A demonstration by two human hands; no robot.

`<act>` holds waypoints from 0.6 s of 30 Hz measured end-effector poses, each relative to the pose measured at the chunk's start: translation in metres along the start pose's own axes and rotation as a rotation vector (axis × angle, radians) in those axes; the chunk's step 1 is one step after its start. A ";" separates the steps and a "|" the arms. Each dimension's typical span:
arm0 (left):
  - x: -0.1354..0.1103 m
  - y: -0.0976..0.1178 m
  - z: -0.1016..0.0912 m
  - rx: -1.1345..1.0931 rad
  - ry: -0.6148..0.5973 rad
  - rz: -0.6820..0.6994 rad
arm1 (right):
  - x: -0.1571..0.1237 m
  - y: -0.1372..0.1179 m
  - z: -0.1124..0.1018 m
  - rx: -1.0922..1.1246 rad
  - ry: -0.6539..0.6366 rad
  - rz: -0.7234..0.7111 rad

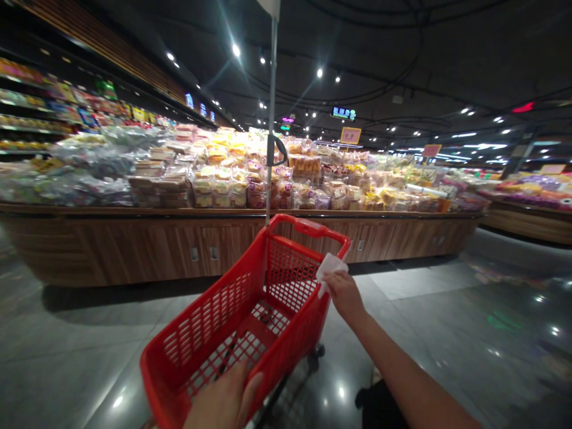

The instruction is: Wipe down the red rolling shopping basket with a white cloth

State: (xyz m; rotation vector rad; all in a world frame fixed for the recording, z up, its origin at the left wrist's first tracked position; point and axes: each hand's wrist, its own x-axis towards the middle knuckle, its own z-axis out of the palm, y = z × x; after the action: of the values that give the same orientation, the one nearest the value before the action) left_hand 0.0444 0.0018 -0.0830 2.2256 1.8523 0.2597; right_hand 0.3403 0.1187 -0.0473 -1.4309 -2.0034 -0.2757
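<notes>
My right hand (341,291) is closed on a crumpled white wipe (331,266), which it presses against the top rim of a red plastic shopping cart (201,301), close to the handle end. My left hand (223,393), slightly blurred, appears low in the picture in front of the cart's near end. Its thumb stands apart from the fingers, and nothing shows between them. I cannot tell whether it touches the cart. The cart's handle (310,227) points away from me, toward the display. Slots and a grid floor show inside the basket.
A long wooden display counter (147,244) stands behind the cart, heaped with bagged goods (223,179). A grey pole (272,89) rises from the cart's far corner. Shelves (27,113) line the left. Another counter (527,220) is at right. The tiled floor (424,322) is shiny.
</notes>
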 end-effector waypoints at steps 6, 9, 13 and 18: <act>0.030 0.032 0.014 0.136 0.034 -0.072 | -0.023 -0.025 0.032 -0.004 -0.050 -0.121; 0.035 0.023 0.020 0.159 0.032 -0.079 | -0.016 -0.017 0.022 -0.047 -0.034 -0.093; 0.036 0.012 0.019 0.174 0.061 -0.051 | 0.001 0.003 0.004 -0.189 0.051 0.090; 0.040 0.009 0.015 0.201 0.062 -0.057 | -0.008 -0.016 0.023 -0.172 -0.020 0.039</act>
State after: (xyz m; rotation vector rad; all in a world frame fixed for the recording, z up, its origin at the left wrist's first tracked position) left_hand 0.0647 0.0382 -0.0949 2.3126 2.0536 0.1389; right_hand 0.3184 0.1181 -0.0667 -1.5821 -2.0056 -0.4280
